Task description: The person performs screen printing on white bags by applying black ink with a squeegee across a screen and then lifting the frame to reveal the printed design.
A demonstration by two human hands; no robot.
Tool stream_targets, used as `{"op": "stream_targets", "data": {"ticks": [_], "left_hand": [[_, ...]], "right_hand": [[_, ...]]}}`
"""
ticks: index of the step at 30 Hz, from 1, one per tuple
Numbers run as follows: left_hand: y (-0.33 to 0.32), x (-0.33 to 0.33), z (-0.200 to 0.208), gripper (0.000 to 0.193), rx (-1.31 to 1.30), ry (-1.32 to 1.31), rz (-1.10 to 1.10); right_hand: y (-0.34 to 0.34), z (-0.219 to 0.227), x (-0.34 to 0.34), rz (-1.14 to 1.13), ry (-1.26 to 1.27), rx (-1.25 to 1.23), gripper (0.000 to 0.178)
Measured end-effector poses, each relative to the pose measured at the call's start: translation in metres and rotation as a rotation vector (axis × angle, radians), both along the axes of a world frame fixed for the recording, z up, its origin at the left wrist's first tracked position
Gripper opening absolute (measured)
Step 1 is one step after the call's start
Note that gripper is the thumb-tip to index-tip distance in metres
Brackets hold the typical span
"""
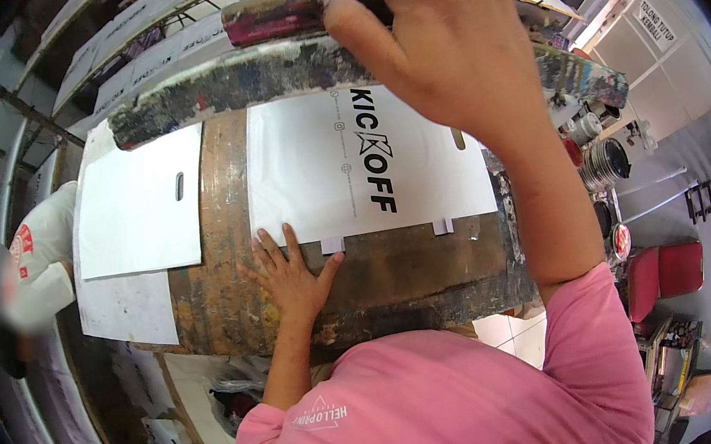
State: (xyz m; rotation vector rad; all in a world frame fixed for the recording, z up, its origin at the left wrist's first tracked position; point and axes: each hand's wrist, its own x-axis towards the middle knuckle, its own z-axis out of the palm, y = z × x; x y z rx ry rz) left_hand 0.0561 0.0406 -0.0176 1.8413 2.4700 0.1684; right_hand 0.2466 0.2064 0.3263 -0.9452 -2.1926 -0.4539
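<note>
A white plastic bag (pixel 306 166) with bold black lettering lies flat on a stained wooden board (pixel 395 270). My left hand (pixel 291 272) rests with spread fingers on the board, its fingertips touching the bag's near left corner. Raised over the bag's far part is a paint-crusted screen frame (pixel 229 88). My right hand (pixel 439 31) reaches above this frame, closed round a paint-stained squeegee (pixel 274 22); its other fingers are partly hidden. Two small pale tabs, a left one (pixel 333 246) and a right one (pixel 443 227), sit at the bag's near edge.
A stack of blank white bags (pixel 137 202) with handle slots lies left on the board. Drying racks (pixel 139 54) with printed bags stand behind and left. A person in white (pixel 50 245) is at the left. Paint cans (pixel 601 166) and a red chair (pixel 668 271) are at the right.
</note>
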Motion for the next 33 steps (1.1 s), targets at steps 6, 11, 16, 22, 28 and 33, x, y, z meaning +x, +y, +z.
{"op": "stream_targets", "data": {"ticks": [6,11,16,22,28,33], "left_hand": [[0.009,-0.003,0.021,0.122,-0.061,-0.104,-0.035],[0.024,0.005,0.052,0.11,0.151,-0.232,-0.096],[0.058,0.005,0.076,0.087,0.479,-0.576,-0.038],[0.059,0.004,0.057,0.073,0.61,-1.145,0.232],[0.055,-0.038,0.022,0.071,0.484,-0.73,0.274],[0.06,-0.052,0.002,0.077,0.227,-0.194,0.258]], "right_hand": [[-0.001,0.021,-0.005,-0.061,-0.008,-0.091,0.049],[0.001,0.021,0.0,-0.041,0.005,-0.11,0.05],[0.006,0.021,0.002,-0.014,0.004,-0.147,0.05],[0.007,0.011,0.007,0.02,0.027,-0.119,0.051],[0.013,0.011,0.003,-0.042,0.01,-0.207,0.053],[0.008,0.024,0.002,0.015,0.027,-0.317,0.053]]}}
